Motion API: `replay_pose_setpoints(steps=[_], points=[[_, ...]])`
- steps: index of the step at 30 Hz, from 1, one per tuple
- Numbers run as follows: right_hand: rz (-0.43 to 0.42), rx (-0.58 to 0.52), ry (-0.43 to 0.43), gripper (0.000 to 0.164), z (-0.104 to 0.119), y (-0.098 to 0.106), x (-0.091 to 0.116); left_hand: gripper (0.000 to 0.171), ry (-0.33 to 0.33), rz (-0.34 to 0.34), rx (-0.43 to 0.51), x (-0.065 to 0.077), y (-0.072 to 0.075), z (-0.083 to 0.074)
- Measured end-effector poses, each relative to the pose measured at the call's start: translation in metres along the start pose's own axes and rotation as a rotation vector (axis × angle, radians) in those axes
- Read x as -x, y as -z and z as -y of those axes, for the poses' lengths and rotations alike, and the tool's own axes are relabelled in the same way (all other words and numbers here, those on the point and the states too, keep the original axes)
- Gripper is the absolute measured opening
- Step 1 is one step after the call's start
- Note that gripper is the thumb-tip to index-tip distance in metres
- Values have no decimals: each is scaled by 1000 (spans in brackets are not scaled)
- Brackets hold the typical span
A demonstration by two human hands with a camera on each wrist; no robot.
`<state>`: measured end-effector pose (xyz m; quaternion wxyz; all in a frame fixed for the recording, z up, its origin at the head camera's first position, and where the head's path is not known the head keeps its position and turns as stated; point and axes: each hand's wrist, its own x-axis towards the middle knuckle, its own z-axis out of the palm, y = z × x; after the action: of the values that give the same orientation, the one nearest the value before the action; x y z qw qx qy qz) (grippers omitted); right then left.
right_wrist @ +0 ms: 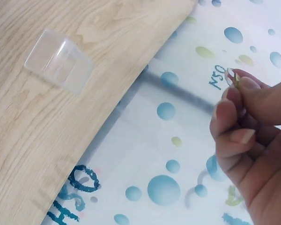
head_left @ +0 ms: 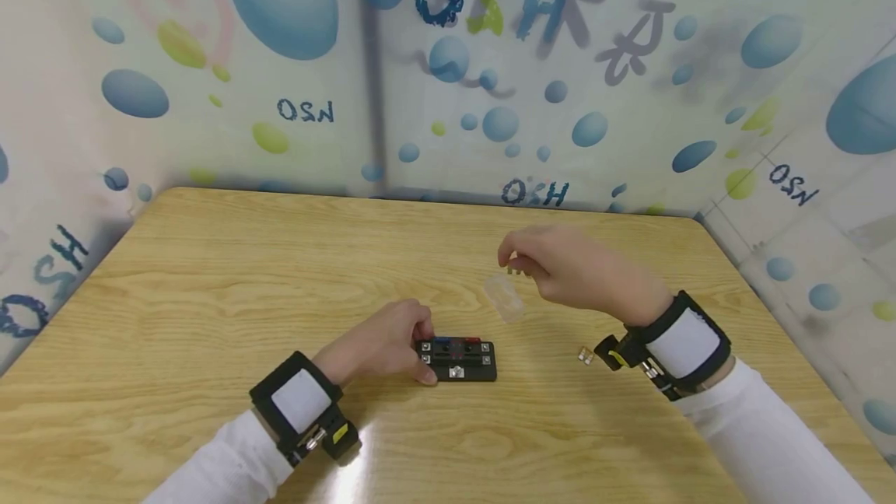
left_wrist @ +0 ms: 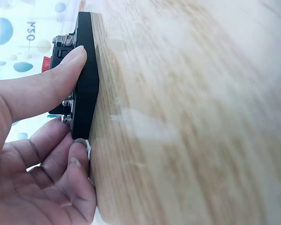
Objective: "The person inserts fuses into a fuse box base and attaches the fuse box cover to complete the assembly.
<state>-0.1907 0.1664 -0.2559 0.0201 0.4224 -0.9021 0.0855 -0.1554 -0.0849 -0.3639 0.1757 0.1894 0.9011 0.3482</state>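
My left hand (head_left: pixel 381 342) grips the left end of a black fuse block (head_left: pixel 472 372) lying on the table. In the left wrist view, the thumb presses along the side of the block (left_wrist: pixel 87 75) and the fingertips touch its end. Metal screw terminals, a blue part and a red part show on its top. Above the table, my right hand (head_left: pixel 563 267) pinches a small brass-coloured metal piece (right_wrist: pixel 237 80) between thumb and finger; the fingers hide much of it. Below that hand lies a clear plastic cover (head_left: pixel 504 298), right of and behind the block.
Another small metallic piece (head_left: pixel 586 355) lies on the wooden table (head_left: pixel 280 255), left of the right wrist strap. A wall covering with blue bubbles (head_left: pixel 448 61) stands behind the table, and more of it is at both sides.
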Motion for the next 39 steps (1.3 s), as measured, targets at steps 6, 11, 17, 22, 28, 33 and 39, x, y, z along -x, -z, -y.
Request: replay_pose_setpoints(steps=[6,11,17,22,28,33,39], points=[[-35,-6,69,19,10,-3,-3,39,27,1,2,-1,0,-2],[-34,-33,115,15,18,-5,-8,39,2,3,-6,-2,0,0],[8,-39,145,13,23,-14,-14,39,-8,8,-10,-3,0,1],[36,-59,164,16,26,-23,-19,39,-10,7,-11,-3,-1,1],[91,-56,157,19,30,-29,-24,39,-21,6,-17,-3,0,1],[113,-52,161,17,34,-34,-28,38,-27,7,-21,-2,1,1],[154,-58,159,17,40,-38,-31,38,-37,6,-21,-1,2,0]])
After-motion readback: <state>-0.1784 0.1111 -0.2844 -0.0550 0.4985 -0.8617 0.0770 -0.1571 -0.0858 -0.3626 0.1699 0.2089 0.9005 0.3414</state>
